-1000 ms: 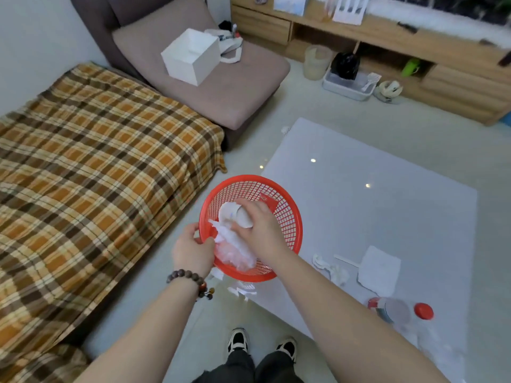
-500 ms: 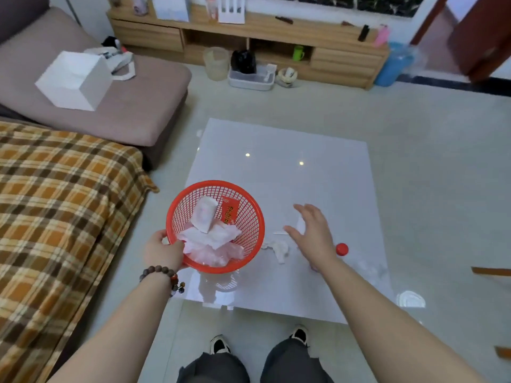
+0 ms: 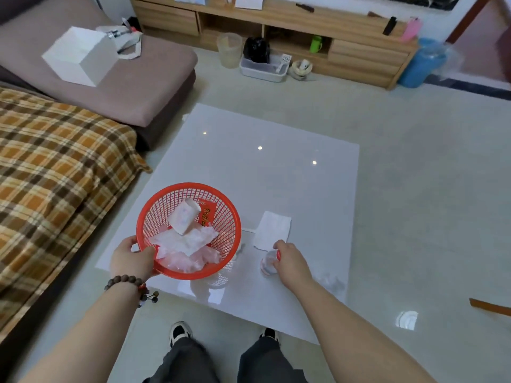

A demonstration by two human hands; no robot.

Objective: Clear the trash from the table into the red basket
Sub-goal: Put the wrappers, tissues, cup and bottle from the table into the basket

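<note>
**Picking up the small bottle**

My left hand (image 3: 132, 260) grips the near rim of the red basket (image 3: 188, 230), already holding crumpled wrappers and a red packet (image 3: 206, 215) whose yellow print I can't read. To its right, my right hand (image 3: 292, 262) curls round a small clear bottle (image 3: 267, 264) on the table (image 3: 262, 167). A paper napkin (image 3: 272, 230) lies just beyond my fingers. Next, I judge: lift the bottle, drop it in.

Home living room, sofa (image 3: 132, 87), wooden cabinet (image 3: 276, 29)

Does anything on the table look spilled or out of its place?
Yes. A clear crumpled wrapper lies near the table's right edge, and a white napkin lies askew. The right hand grips a small clear bottle.
</note>
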